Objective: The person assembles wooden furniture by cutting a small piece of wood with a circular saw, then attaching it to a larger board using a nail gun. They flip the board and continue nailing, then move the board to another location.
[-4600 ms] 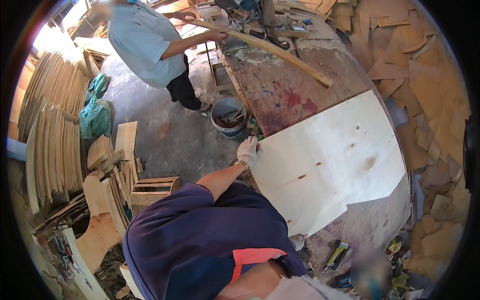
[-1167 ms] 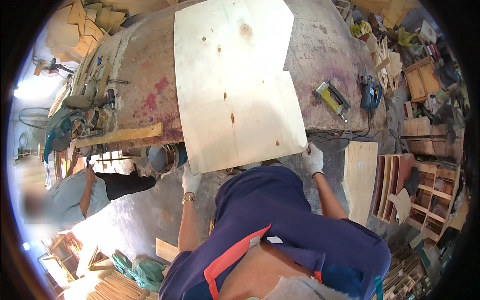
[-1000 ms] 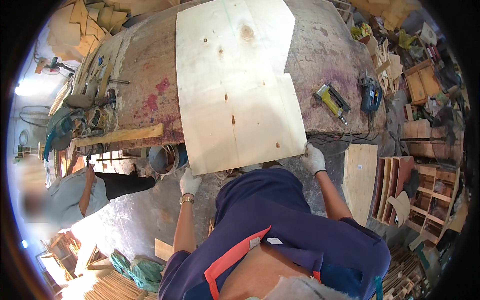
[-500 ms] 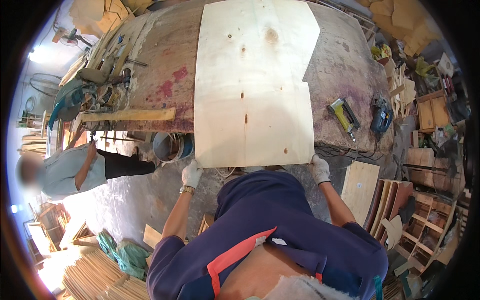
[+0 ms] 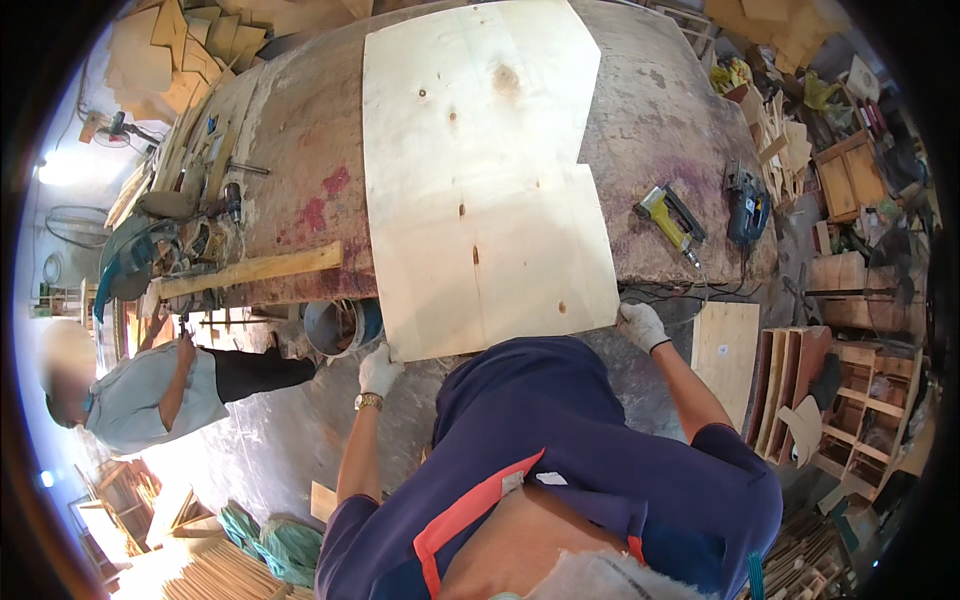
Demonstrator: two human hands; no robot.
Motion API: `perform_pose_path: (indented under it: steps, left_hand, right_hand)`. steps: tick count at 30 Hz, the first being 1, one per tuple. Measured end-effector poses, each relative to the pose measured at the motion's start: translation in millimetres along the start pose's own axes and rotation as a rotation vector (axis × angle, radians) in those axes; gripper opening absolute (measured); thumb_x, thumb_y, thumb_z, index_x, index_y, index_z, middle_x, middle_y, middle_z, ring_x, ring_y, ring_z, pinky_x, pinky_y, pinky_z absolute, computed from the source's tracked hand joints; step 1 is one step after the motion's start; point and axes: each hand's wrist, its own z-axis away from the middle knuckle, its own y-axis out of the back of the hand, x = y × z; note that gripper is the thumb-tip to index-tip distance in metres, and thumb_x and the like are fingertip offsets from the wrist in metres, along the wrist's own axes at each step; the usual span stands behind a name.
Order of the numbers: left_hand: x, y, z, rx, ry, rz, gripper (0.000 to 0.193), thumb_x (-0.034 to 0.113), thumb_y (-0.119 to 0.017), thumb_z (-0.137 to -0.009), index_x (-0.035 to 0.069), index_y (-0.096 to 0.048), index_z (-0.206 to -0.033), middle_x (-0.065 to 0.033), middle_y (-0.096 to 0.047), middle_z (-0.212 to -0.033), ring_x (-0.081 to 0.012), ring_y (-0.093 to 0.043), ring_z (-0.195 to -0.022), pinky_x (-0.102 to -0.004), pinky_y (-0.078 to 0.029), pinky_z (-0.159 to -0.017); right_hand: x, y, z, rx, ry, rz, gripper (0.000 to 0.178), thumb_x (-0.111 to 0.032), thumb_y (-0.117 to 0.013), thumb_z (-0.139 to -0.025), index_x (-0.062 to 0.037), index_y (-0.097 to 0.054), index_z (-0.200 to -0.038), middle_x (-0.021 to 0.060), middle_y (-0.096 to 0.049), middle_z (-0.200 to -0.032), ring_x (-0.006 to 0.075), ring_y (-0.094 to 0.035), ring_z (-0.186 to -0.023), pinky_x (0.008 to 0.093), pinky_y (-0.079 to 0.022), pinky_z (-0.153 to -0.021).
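Observation:
A large pale plywood sheet (image 5: 490,210) with an angular notch in its right edge lies on the worn workbench (image 5: 300,160), its near end sticking out past the bench edge. My left hand (image 5: 380,372), in a white glove with a watch at the wrist, grips the sheet's near left corner. At the near right corner, my gloved right hand (image 5: 641,327) is closed on the edge. Fingers under the sheet are partly hidden. To the right of the sheet lie a yellow-green air nailer (image 5: 668,222) and a blue jigsaw (image 5: 746,208).
A wooden strip (image 5: 255,270) and assorted tools lie on the bench's left side. A bucket (image 5: 335,328) stands below the near edge. Another person (image 5: 160,390) is at the left. Boards (image 5: 725,355) lean at the right, beside a wooden shelf unit (image 5: 865,410).
The plywood sheet has turned slightly, its near left corner coming closer to me. My left hand has moved back with it; my right hand stays at its corner.

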Motion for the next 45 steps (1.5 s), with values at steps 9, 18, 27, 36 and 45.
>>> perform_pose_path:
  steps: [9, 18, 27, 36, 45]
  left_hand:
    - [-0.5, -1.0, -4.6, 0.003, 0.010, -0.026, 0.035, 0.032, -0.077, -0.080, 0.003, -0.061, -0.094, -0.0226, -0.072, -0.084, -0.0425, -0.071, -0.084, -0.0531, -0.054, -0.074]
    - [4.0, -13.5, 7.5, 0.125, 0.042, -0.031, 0.035, 0.029, -0.075, -0.082, 0.003, -0.061, -0.102, -0.0236, -0.073, -0.088, -0.0431, -0.071, -0.087, -0.0533, -0.055, -0.075]
    - [1.0, -22.2, 13.2, 0.162, 0.026, -0.051, 0.032, 0.032, -0.072, -0.085, 0.006, -0.062, -0.101, -0.0239, -0.072, -0.085, -0.0436, -0.070, -0.084, -0.0537, -0.054, -0.073]
    - [-7.0, -30.5, 11.0, 0.194, 0.009, -0.049, 0.028, 0.031, -0.067, -0.089, 0.006, -0.062, -0.100, -0.0236, -0.071, -0.081, -0.0444, -0.070, -0.081, -0.0545, -0.054, -0.070]
    - [-9.3, -25.1, 5.5, 0.172, 0.010, -0.010, 0.028, 0.031, -0.066, -0.089, 0.005, -0.059, -0.093, -0.0245, -0.069, -0.079, -0.0453, -0.069, -0.080, -0.0555, -0.053, -0.071]
  right_hand:
    - [10.5, -6.7, -3.9, -0.073, 0.013, 0.076, 0.018, -0.022, -0.070, -0.088, -0.0050, -0.065, -0.084, 0.0203, -0.069, -0.076, 0.0401, -0.070, -0.075, 0.0492, -0.054, -0.066]
    - [-33.1, 24.1, -3.9, -0.175, -0.160, 0.058, 0.013, -0.017, -0.068, -0.084, -0.0046, -0.069, -0.088, 0.0237, -0.071, -0.085, 0.0425, -0.071, -0.084, 0.0536, -0.056, -0.074]
    - [-44.2, 8.1, 0.4, -0.089, -0.241, 0.109, 0.013, -0.016, -0.066, -0.086, -0.0051, -0.071, -0.090, 0.0237, -0.072, -0.082, 0.0421, -0.072, -0.082, 0.0527, -0.056, -0.074]
    - [-43.9, 2.6, 4.6, -0.052, -0.250, 0.063, 0.014, -0.018, -0.065, -0.089, -0.0062, -0.068, -0.095, 0.0238, -0.071, -0.083, 0.0432, -0.071, -0.082, 0.0543, -0.056, -0.073]
    - [-26.4, 16.5, -0.6, -0.098, -0.111, 0.044, 0.014, -0.020, -0.067, -0.088, -0.0067, -0.066, -0.087, 0.0218, -0.070, -0.079, 0.0433, -0.070, -0.078, 0.0524, -0.053, -0.068]
